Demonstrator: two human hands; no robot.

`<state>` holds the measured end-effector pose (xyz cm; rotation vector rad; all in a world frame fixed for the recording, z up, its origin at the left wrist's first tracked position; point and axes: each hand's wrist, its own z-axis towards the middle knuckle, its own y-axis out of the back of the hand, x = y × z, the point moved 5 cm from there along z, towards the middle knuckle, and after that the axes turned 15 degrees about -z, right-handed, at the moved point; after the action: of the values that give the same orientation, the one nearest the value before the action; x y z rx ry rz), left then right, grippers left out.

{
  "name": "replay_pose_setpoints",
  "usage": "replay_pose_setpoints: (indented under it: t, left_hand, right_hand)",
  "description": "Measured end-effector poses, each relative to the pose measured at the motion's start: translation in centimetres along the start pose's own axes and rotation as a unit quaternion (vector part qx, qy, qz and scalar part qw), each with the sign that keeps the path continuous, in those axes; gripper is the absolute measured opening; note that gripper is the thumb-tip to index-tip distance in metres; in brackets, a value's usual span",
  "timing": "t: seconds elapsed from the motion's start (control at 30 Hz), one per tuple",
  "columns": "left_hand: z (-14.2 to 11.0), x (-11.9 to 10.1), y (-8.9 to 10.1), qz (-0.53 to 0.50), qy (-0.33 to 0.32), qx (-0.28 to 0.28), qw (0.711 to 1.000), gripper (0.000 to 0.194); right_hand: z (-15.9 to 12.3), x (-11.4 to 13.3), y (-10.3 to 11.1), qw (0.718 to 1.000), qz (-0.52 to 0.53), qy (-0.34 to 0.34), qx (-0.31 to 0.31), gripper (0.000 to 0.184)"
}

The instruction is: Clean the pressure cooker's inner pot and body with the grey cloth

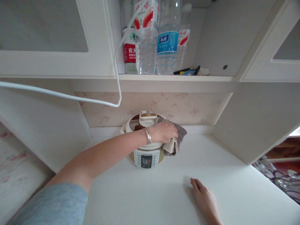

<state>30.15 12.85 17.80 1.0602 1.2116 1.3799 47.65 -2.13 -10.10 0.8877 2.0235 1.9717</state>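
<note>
A white and gold electric pressure cooker (146,156) stands at the back of the white counter (164,193). My left hand (164,131) reaches across its lid and is closed on a grey-brown cloth (178,137), pressing it against the cooker's right side. A silver bangle sits on that wrist. My right hand (205,198) lies flat on the counter at the lower right, fingers stretched out, holding nothing.
An open shelf above holds several water bottles (156,40) and small items (187,72). A white cable (117,78) hangs from the shelf and runs off to the left. Cabinet doors flank the shelf; a white side panel (257,125) bounds the counter on the right.
</note>
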Motion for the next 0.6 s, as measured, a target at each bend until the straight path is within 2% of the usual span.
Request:
replay_pose_setpoints:
  t: [0.07,0.13,0.23,0.27,0.33,0.4,0.5,0.6]
  left_hand:
    - [2.7,2.2,0.3,-0.013,0.048,0.026,0.998,0.034]
    - [4.4,4.8,1.3,-0.009,0.087,0.021,0.996,0.032]
    - [4.4,9.5,3.1,0.004,0.146,0.000,0.989,0.028]
    - [3.6,11.2,3.6,0.006,0.174,-0.003,0.985,0.028]
    - [1.1,14.7,4.5,-0.007,0.273,-0.015,0.962,0.028]
    - [-1.9,16.8,5.2,-0.022,0.323,-0.027,0.946,0.030]
    - [-6.4,17.7,5.9,-0.028,0.340,-0.050,0.939,0.036]
    - [-10.9,16.9,5.5,-0.024,0.375,-0.072,0.924,0.036]
  right_hand:
    - [0.0,0.1,0.2,1.000,-0.004,-0.004,-0.005,0.050]
    - [0.0,0.1,0.3,1.000,-0.011,-0.005,-0.010,0.050]
    - [0.2,0.0,0.4,1.000,-0.016,-0.011,-0.012,0.049]
    - [0.2,0.0,0.4,1.000,-0.014,-0.013,-0.013,0.050]
    - [0.4,-0.1,0.5,1.000,-0.007,-0.013,-0.015,0.049]
    - [0.5,-0.1,0.5,1.000,-0.001,-0.010,-0.018,0.050]
    - [0.6,-0.1,0.6,1.000,-0.010,-0.015,-0.011,0.050]
    - [0.5,0.0,0.6,1.000,-0.018,-0.020,0.002,0.050]
